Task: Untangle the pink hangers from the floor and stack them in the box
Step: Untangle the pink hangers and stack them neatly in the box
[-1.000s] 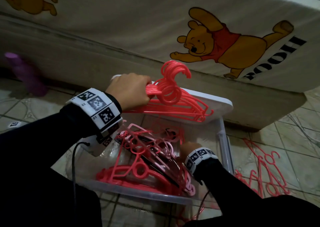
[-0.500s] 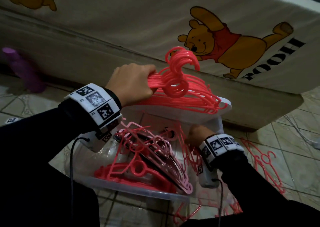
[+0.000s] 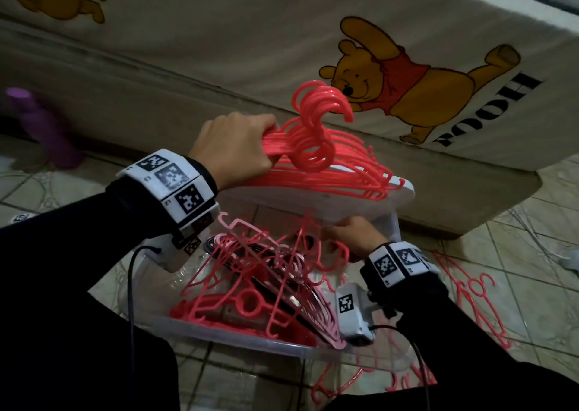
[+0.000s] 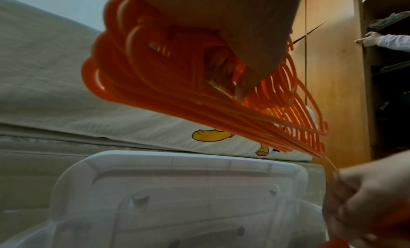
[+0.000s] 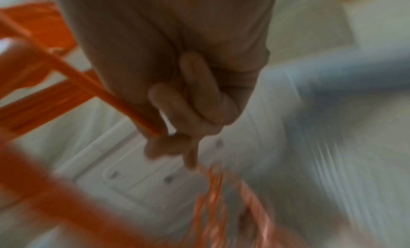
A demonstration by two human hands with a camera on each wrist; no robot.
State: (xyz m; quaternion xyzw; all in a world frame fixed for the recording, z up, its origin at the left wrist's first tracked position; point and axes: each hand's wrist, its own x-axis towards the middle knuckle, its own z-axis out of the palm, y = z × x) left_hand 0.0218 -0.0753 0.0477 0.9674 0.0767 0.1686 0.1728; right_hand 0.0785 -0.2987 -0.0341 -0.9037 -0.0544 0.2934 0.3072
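Pink plastic everywhere, and the job looked roughly half done at this pt. My left hand (image 3: 233, 149) gripped an aligned stack of hangers (image 3: 326, 160), fingers (image 4: 244, 86) curled round the shoulders, hooks all facing the same way. I held that bundle up over the far rim of the box (image 3: 238, 335), just above the white lid (image 3: 369, 197) that stood propped behind it against the bed (image 3: 219, 75).

My right hand (image 3: 347, 233) was lower, at the far right of the box, under the lid edge. The right wrist view was blurred, but the fingers (image 5: 199, 100) were curled and pinched a thin hanger bar; which hanger exactly, I couldn't tell.

Inside the clear box sat a jumbled pile of hangers (image 3: 250, 288), pale pink and coral, tilted at odd angles w/ some dark ones mixed in. So they were in, but not stacked neatly yet, imo.

What was left: loose hangers on the floor (image 3: 473, 298) to the right of the box, more tangled ones (image 3: 341, 385) near its front right corner. Those needed separating and adding. The bundle in my left hand wasn't in the box yet either, and the pile inside prob needed squaring up.

A purple bottle (image 3: 44, 129) stood far left by the bed, not part of this.
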